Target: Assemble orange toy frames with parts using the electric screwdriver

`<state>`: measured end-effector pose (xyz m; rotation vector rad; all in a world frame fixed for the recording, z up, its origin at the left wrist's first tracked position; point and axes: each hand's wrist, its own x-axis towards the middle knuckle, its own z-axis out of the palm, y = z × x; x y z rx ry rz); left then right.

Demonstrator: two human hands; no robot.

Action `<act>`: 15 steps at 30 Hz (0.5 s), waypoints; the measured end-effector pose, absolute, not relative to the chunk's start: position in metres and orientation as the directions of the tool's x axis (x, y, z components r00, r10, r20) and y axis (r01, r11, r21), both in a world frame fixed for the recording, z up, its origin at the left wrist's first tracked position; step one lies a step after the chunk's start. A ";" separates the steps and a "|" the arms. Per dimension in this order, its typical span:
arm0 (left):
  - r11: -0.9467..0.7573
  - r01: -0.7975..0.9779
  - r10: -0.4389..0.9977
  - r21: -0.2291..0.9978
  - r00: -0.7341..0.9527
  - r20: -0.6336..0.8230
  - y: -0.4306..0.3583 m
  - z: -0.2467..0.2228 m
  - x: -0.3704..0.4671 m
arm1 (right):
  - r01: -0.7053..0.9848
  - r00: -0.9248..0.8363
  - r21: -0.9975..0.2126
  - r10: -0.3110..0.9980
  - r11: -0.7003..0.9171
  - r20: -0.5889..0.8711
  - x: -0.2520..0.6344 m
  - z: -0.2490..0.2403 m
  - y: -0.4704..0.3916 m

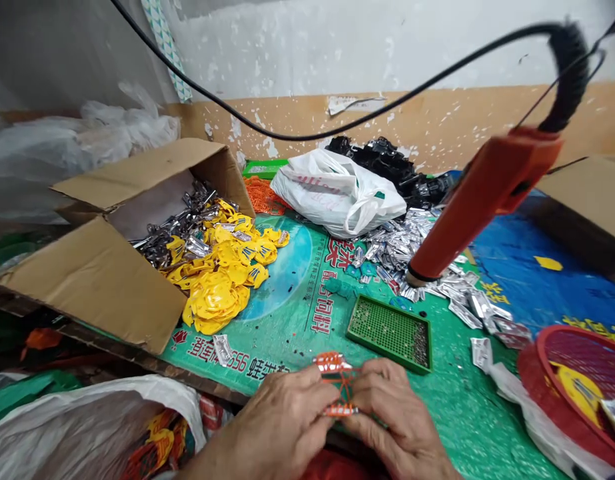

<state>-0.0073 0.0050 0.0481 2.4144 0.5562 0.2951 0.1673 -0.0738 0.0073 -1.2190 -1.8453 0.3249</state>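
Observation:
Both my hands meet low in the middle of the head view, at the near side of the green sheet. Between them is a small orange plastic part (343, 381) with an open frame and shiny silvery pieces at its top and bottom edges. My left hand (287, 410) grips its left side with curled fingers, and my right hand (393, 413) pinches its right side. Fingers cover much of the part. Just beyond my right hand lies a green perforated tray (360, 330) holding tiny metal pieces, probably screws. A red electric screwdriver (480, 203) hangs on a cable to the right.
Yellow plastic parts (220, 293) spill from a tipped cardboard box (117, 287) on the left. Silvery pieces (402, 240) lie heaped near a white plastic bag (332, 190). A red basket (530, 370) stands right; an open white sack (102, 413) sits lower left.

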 end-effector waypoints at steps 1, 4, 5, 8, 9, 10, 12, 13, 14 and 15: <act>-0.661 0.295 0.424 0.690 0.905 0.019 0.007 0.052 -0.007 | 0.559 -0.149 -0.689 0.874 0.461 0.463 0.166 0.010 -0.074; -0.371 0.342 0.337 0.863 0.916 -0.218 0.015 0.057 -0.006 | 0.425 -0.129 -0.877 0.974 0.223 0.186 0.162 0.017 -0.072; -0.238 0.399 0.315 0.886 0.894 -0.318 0.018 0.057 -0.004 | 0.379 -0.112 -0.919 0.991 0.114 0.077 0.161 0.020 -0.072; 0.128 0.499 0.273 0.857 0.813 -0.514 0.026 0.051 -0.001 | 0.254 -0.076 -0.959 0.986 -0.124 -0.148 0.161 0.022 -0.067; 0.221 0.492 0.273 0.842 0.797 -0.538 0.027 0.047 0.000 | 0.226 -0.058 -0.961 0.982 -0.162 -0.179 0.162 0.021 -0.065; 0.296 0.473 0.283 0.830 0.786 -0.549 0.029 0.043 0.001 | 0.195 -0.032 -0.962 0.979 -0.189 -0.199 0.163 0.020 -0.063; 0.414 0.419 0.308 0.808 0.771 -0.558 0.029 0.033 0.002 | 0.111 0.040 -0.966 0.972 -0.234 -0.231 0.163 0.015 -0.058; 0.458 0.392 0.318 0.798 0.766 -0.559 0.029 0.029 0.003 | 0.059 0.074 -0.967 0.967 -0.249 -0.244 0.163 0.012 -0.056; 0.497 0.356 0.334 0.791 0.763 -0.553 0.028 0.025 0.004 | 0.011 0.104 -0.966 0.961 -0.257 -0.255 0.162 0.009 -0.054; 0.534 0.319 0.344 0.783 0.764 -0.546 0.027 0.021 0.004 | -0.023 0.133 -0.966 0.956 -0.259 -0.260 0.161 0.007 -0.052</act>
